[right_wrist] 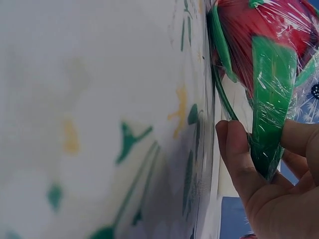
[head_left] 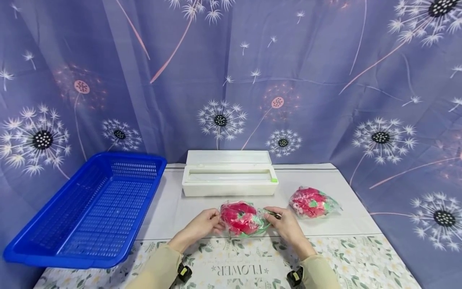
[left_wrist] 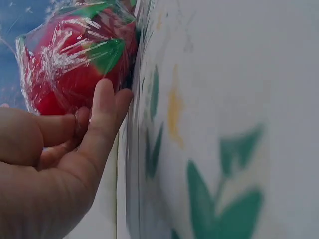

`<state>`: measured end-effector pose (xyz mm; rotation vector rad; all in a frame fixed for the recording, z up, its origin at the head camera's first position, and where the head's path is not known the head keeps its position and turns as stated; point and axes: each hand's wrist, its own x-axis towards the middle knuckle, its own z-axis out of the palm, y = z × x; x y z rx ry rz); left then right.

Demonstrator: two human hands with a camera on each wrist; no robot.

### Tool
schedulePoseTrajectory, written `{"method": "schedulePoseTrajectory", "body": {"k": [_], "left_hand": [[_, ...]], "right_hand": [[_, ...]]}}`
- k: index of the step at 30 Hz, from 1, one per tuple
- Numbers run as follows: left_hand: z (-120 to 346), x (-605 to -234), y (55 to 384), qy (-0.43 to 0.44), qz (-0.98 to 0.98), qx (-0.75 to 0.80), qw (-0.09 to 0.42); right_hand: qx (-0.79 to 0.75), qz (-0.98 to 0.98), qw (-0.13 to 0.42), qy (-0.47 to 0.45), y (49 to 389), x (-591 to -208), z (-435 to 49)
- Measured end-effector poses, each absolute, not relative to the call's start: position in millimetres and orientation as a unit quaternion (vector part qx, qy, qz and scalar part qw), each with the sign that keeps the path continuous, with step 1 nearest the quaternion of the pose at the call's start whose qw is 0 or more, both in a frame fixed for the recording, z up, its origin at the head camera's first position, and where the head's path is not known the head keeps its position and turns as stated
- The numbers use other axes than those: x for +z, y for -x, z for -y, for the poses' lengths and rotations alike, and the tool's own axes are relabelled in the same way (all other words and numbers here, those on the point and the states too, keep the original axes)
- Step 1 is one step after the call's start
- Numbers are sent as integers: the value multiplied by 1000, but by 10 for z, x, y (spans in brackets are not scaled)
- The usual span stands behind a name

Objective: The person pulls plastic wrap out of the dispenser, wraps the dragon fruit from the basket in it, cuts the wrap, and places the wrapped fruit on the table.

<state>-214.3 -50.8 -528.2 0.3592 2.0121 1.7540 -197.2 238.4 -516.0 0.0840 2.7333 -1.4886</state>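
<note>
A red dragon fruit [head_left: 237,218] with green leaf-like tips, seemingly an imitation, lies wrapped in crinkled clear film between the two hands. At its left end my left hand [head_left: 201,228] pinches the film with thumb and finger; another finger reaches along the fruit's side in the left wrist view. My right hand [head_left: 287,228] grips the right end. There, in the right wrist view, a long green leaf [right_wrist: 271,99] under film runs down between thumb and fingers, beside a thin dark green stem [right_wrist: 224,97]. A second film-wrapped dragon fruit [head_left: 313,202] rests to the right, untouched.
Behind the hands stands a white cling film box [head_left: 231,188] with its lid raised and a roll inside. A blue plastic basket [head_left: 142,212] occupies the left side. A flower-printed cloth [head_left: 202,263] covers the table's near part; a purple dandelion curtain [head_left: 173,92] hangs behind.
</note>
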Motion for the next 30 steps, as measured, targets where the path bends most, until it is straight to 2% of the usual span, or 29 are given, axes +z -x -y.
{"method": "schedulePoseTrajectory", "body": {"k": [6,12,14,21,25,30], "left_hand": [[456,-5299,2179,-93,-731,647,196],[407,-5246,2157,-75,-797,595,64],[365,-5192,2123,-83,-804,588,40],[110,-5138,2102,-82,-792,601,74],[-61,-5199,2111,-58,-780,621,56],[-212,-5265,2085,21,-733,680,25]], "right_hand": [[-475,-879,4,-26,1970,-5167,-2403],[-479,-878,3,-26,1959,-5180,-2392],[-480,-877,5,-27,1957,-5183,-2386],[-490,-871,2,-21,1963,-5186,-2388],[-495,-869,3,-12,1948,-5186,-2401],[-505,-863,10,-7,1936,-5182,-2413]]}}
